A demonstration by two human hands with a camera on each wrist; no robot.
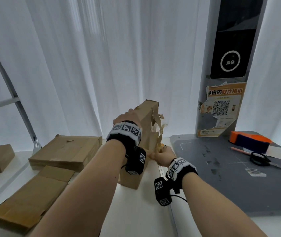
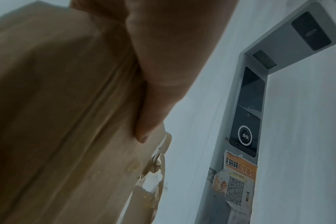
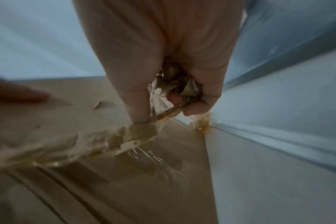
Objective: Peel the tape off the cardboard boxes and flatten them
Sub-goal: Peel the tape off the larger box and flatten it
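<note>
A tall cardboard box (image 1: 147, 127) stands on end on the white table (image 1: 136, 211), just left of the grey mat (image 1: 213, 182). The left hand (image 1: 127, 117) grips its upper far part — thumb (image 2: 153, 94) laid along one face. The right hand (image 1: 162, 155), nearer and lower, pinches a crumpled strip of tape (image 3: 125, 139) — partly peeled, one end stuck to the box.

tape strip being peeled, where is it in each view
Head: tape at centre, off the standing box's right edge.
Left wrist: lower centre, ragged.
Right wrist: centre, bunched in the right hand.
Shared landmark: the box.
</note>
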